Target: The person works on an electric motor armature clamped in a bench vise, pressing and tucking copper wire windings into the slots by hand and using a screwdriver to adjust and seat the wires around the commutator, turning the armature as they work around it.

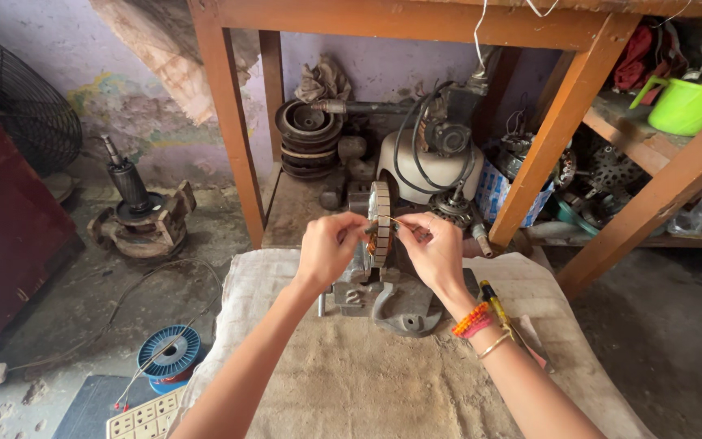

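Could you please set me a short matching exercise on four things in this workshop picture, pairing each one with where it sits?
Things:
1. wire spool
2. green tub
3. stator ring
4. fan guard

Places:
A. upper left, against the wall
B. on the floor, lower left
C. on the right-hand shelf
D. clamped upright in the vise, between the left hand and right hand

Pairs: 1-B, 2-C, 3-D, 4-A

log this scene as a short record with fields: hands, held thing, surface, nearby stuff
left hand: left hand, fingers pinched at the ring's left face
right hand: right hand, fingers pinching a thin wire at its right face
held thing: round slotted metal stator ring, upright on edge, in a grey metal bench vise
surface: beige burlap-covered bench
nearby: blue wire spool on the floor; yellow-handled screwdriver by the right wrist; green plastic mug on the shelf
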